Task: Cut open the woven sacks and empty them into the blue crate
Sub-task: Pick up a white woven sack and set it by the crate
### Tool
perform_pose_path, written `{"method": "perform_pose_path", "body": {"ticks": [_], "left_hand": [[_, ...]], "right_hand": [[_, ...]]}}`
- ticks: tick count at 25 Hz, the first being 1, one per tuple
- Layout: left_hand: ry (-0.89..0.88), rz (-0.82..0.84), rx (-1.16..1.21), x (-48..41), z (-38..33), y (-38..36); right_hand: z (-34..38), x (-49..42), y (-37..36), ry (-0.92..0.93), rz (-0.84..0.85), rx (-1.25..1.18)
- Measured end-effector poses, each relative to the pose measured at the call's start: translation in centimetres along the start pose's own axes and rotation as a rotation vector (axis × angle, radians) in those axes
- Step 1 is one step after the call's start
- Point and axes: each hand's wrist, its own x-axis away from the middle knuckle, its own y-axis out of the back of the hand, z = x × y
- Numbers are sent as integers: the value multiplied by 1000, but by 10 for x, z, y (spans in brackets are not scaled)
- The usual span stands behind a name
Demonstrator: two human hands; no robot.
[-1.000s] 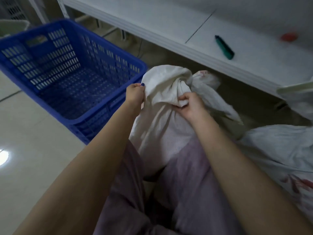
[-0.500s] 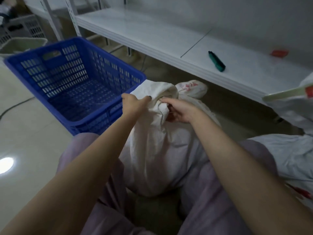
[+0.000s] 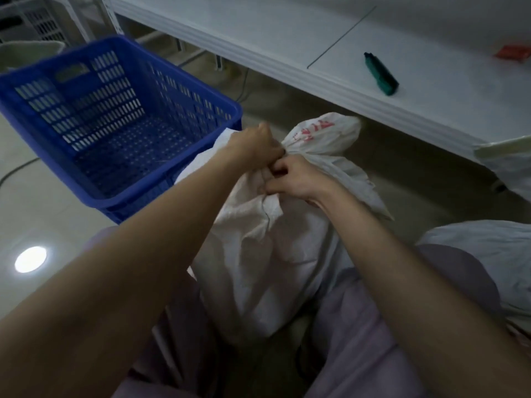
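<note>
Sack (image 3: 275, 254) stands on the floor between the knees, just beside the crate (image 3: 120, 41). Left hand (image 3: 253, 147) and right hand (image 3: 296, 179) pinch its tied neck. It is still uncut, so one hand probably must fetch the cutter (image 3: 380, 73) from the shelf (image 3: 431, 116).

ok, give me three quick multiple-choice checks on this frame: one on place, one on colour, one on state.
1. Where is the green tool?
A on the floor
B on the white shelf
C on the person's lap

2. What colour is the print on the sack?
A red
B green
C black

3. The blue crate is:
A full
B empty
C tipped over

Answers:
1 B, it lies flat on the shelf top.
2 A, red marks show above the bunched neck.
3 B, it stands upright and its slotted bottom shows bare.
</note>
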Motion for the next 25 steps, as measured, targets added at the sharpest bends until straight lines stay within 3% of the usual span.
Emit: {"method": "perform_pose_path", "body": {"ticks": [3,6,10,15,17,20,25], "left_hand": [[72,82,97,-19,16,-3],[154,-64,431,-32,30,-17],[198,-190,666,-14,52,-25],[100,-322,568,6,69,-2],[46,-360,491,17,76,-1],[85,-428,552,37,74,0],[51,-211,649,86,37,-13]], "right_hand": [[-3,-14,-9,39,-29,-95],[-1,-39,-17,25,-166,-105],[5,-57,-28,-57,-119,-113],[18,-84,-29,-47,-156,-217],[19,-80,-23,-41,-85,-208],[12,-53,-17,-240,73,-208],[1,-14,-19,-211,-122,-673]]}}
